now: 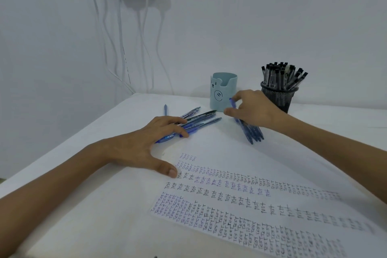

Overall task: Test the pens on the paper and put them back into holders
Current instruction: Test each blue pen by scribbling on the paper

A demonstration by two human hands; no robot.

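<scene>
Probably to refill the pale-blue plastic bear holder [223,92], the right hand [254,109] grips bundled blue pens [250,131] while the left hand [144,142], fingers straight, pins loose blue pens [199,122].

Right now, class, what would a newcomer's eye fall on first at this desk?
The paper, covered in rows of handwritten test words, fills the foreground. Behind it the right hand grips a bundle of blue pens near the light blue holder, and the left hand rests on loose pens. A black mesh holder packed with pens stands back right.
</scene>
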